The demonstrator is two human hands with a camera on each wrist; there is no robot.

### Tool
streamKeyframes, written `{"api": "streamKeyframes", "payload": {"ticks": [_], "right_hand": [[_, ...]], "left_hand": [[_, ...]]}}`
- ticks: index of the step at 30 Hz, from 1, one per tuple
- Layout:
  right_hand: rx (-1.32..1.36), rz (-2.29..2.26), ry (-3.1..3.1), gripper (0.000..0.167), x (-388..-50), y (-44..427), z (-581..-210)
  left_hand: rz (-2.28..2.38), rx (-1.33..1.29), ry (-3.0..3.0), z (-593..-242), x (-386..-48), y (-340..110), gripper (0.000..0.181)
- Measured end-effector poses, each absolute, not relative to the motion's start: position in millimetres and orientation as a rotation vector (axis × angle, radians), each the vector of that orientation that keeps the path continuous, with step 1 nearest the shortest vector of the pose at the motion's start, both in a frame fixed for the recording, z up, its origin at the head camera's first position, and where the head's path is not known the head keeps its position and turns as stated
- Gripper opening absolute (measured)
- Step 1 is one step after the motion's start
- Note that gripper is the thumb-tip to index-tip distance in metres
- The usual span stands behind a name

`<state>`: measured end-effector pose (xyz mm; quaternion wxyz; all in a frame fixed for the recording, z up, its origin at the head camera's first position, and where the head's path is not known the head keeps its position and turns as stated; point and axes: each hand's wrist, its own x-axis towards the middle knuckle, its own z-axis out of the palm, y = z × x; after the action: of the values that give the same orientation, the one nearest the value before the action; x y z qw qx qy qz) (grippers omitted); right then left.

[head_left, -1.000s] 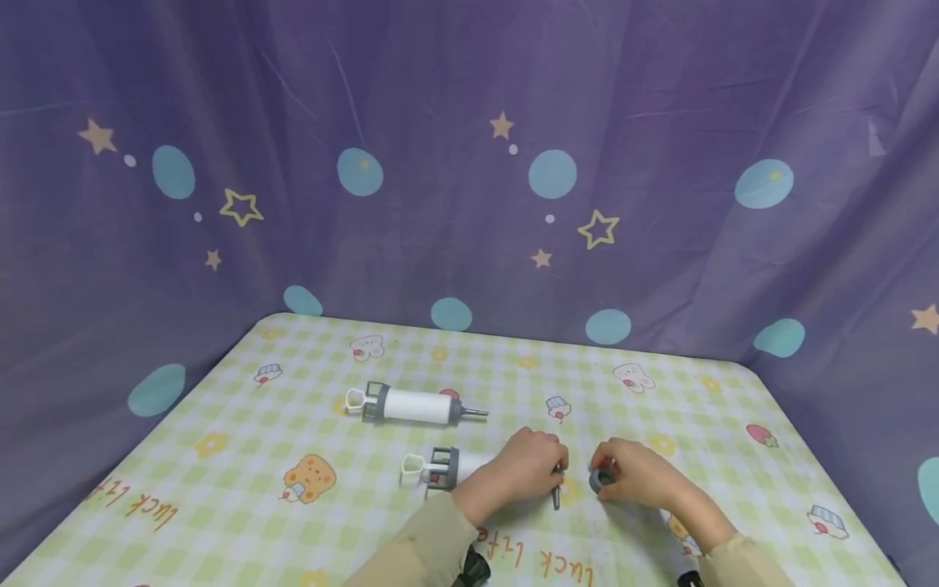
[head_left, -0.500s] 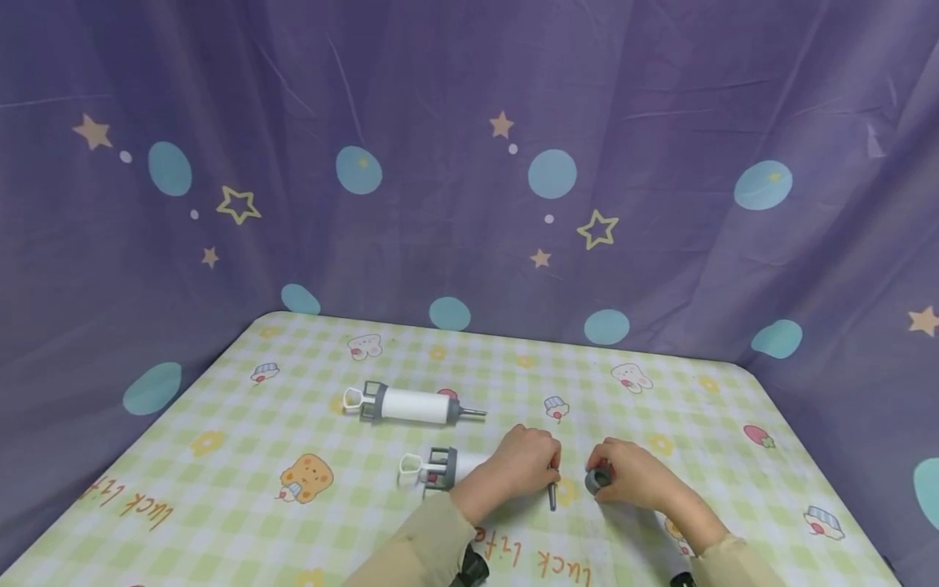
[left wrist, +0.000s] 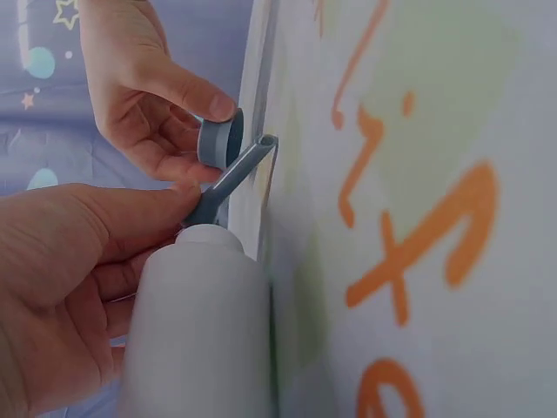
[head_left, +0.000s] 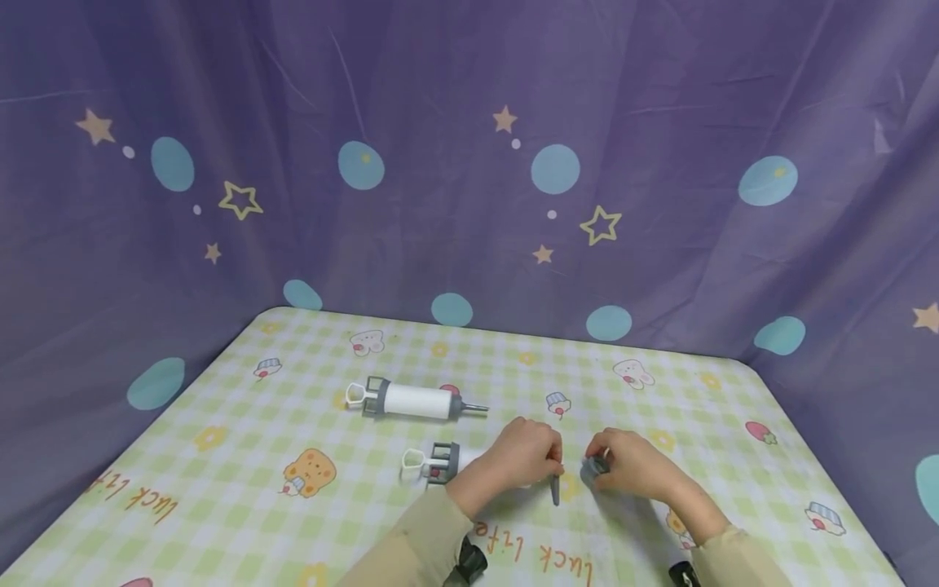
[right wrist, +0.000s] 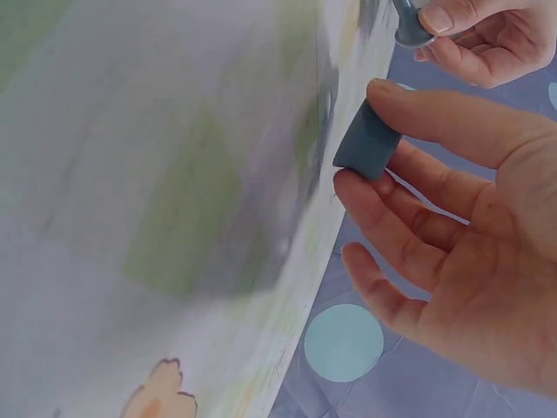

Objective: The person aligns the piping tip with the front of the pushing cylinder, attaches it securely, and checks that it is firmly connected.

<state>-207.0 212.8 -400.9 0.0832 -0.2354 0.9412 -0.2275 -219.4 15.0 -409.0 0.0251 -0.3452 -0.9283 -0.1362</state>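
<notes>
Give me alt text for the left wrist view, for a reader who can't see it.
A left hand pinches a slim grey nozzle near the neck of a white tube. Just beyond, a right hand holds a short grey ring. A pale tablecloth with orange lettering fills the right side.

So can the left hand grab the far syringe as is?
Probably not yet: the left hand pinches the nozzle. Once freed, likely yes; nothing shows between it and the far syringe.
</notes>
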Motion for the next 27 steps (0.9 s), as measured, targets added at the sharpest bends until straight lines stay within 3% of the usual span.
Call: {"api": "streamKeyframes", "payload": {"ticks": [14, 27], "right_hand": [[-0.727, -0.867, 2.86, 0.03, -213.3, 206.9, -394.7], [-0.788, -0.977, 2.894, 0.036, -219.3, 187.6, -388.8]], "left_hand": [[-0.439, -0.994, -2.734, -395.3, -226.1, 0.2, 0.008], [-0.608, -0.736, -2.633, -384.2, -227.4, -21.5, 0.01]]}}
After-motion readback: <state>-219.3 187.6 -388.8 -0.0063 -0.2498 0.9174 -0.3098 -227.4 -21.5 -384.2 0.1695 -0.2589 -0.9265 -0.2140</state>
